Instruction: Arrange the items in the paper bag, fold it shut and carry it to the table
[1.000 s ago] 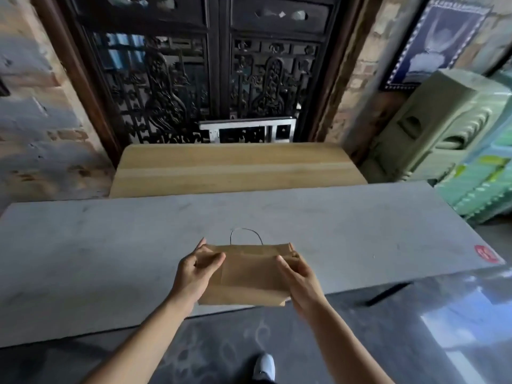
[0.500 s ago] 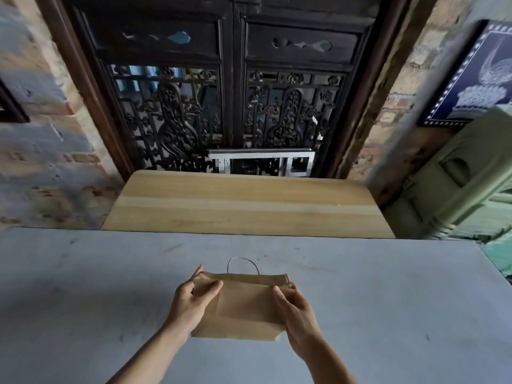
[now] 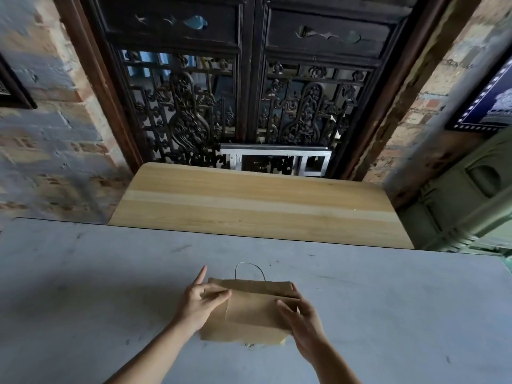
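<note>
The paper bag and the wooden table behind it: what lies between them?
In the head view, only bare grey tabletop lies between the paper bag and the wooden table, apart from the bag's thin handle loop.

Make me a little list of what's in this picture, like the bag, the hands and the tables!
bag: brown paper bag, top folded over, lying on the grey table
handle: thin wire loop sticking out past the far edge of the bag
left hand: fingers spread, resting on the bag's left end
right hand: open, against the bag's right end
grey table: near one, holds the bag
wooden table: behind it
behind: dark carved doors, brick walls
</note>
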A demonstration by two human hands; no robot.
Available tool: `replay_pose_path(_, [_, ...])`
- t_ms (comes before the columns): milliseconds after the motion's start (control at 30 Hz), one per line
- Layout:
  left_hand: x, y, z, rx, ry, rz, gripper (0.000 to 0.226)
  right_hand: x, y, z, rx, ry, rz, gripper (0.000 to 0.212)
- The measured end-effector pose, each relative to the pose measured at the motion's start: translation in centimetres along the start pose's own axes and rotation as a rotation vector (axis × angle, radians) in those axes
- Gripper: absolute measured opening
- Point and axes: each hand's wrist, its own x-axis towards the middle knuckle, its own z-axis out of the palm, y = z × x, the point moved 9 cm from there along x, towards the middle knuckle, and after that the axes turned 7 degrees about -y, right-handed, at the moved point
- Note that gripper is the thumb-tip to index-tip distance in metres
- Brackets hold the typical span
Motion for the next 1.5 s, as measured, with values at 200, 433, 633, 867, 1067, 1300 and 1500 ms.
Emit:
replay_pose_path(200, [-0.3, -1.6, 0.4, 0.287, -0.063, -0.003, 0.035, 0.5, 2.6, -1.4, -0.312, 0.093, 0.086, 0.021])
replay_pose_path(433, [-0.7, 1.1, 0.4, 0.609, -0.068, 0.120, 0.020, 0.8, -0.3, -1.4, -0.677, 0.099, 0.052, 0.025])
replay_pose_path(633, [-1.3, 1.1, -0.8, 0.610, -0.105, 0.163, 0.015, 0.2, -3.3, 1.2, -1.183, 0.117, -0.158, 0.011])
replay_pose_path(867, [-1.4, -0.3, -2.4, 0.549, -0.111, 0.099, 0.014, 0.3, -4.4, 2.2, -1.214, 0.045, -0.216, 0.011])
replay_pose_path(1067, [-1.6, 1.1, -1.7, 0.759, -0.109, 0.170, 0.007, -0.5, -4.7, 0.1, -1.133, 0.163, -0.101, 0.006])
replay_pose_path(1300, [-1.2, 3.6, 0.2, 1.212, -0.247, 0.168, 0.022, -1.3, -5.0, 0.7, -1.262, 0.144, -0.030, 0.012])
replay_pose_path(1500, [-0.7, 5.5, 1.2, 1.359, -0.450, 0.072, 0.022, -0.3, -5.7, 2.2, -1.424, -0.031, 0.168, 0.022])
